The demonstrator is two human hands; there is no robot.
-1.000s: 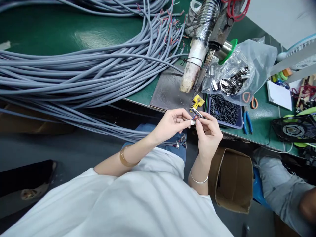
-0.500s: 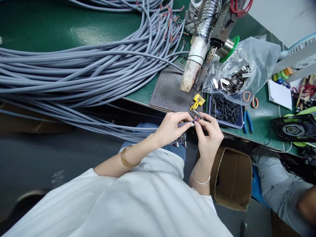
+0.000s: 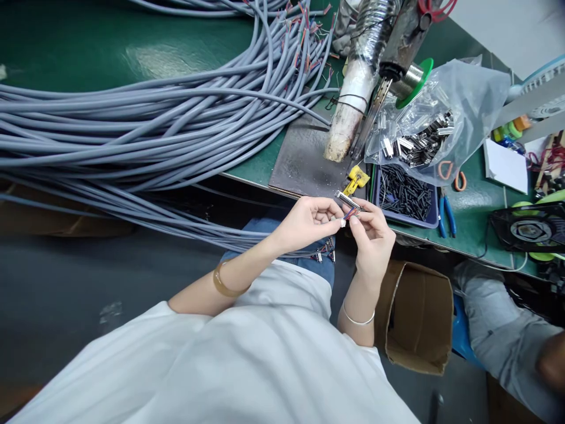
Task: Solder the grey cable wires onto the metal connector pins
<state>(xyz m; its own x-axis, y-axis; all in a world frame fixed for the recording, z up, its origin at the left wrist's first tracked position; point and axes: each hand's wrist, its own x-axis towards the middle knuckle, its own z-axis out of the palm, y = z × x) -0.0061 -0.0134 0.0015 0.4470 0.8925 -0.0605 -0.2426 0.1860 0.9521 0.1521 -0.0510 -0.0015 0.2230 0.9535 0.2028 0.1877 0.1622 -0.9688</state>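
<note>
My left hand [image 3: 306, 222] is closed at the end of a grey cable, its thumb and fingertips at the coloured wires [image 3: 350, 213] that fan out there. The cable itself is mostly hidden by the hand. My right hand [image 3: 373, 235] pinches the same red and blue wires from the other side. Just beyond the fingertips is a metal multi-pin connector [image 3: 348, 200], in front of a yellow clamp [image 3: 356, 179] at the bench edge. Whether all the wires join the connector is too small to tell. Several finished-looking cable ends with connectors [image 3: 325, 252] lie over my lap.
A big bundle of grey cables [image 3: 176, 126] covers the left bench. Beyond the dark board [image 3: 304, 156] hang a white-wrapped duct [image 3: 346, 123] and a solder spool [image 3: 415, 82]. Rightward are a bag of connectors [image 3: 472, 100], a bin of black sleeves [image 3: 435, 221], pliers [image 3: 448, 215] and a carton [image 3: 419, 318].
The connector shows more fully now, a little left of and above where it was. My fingers have shifted on the wires, and the grey cable between them has gone out of sight.
</note>
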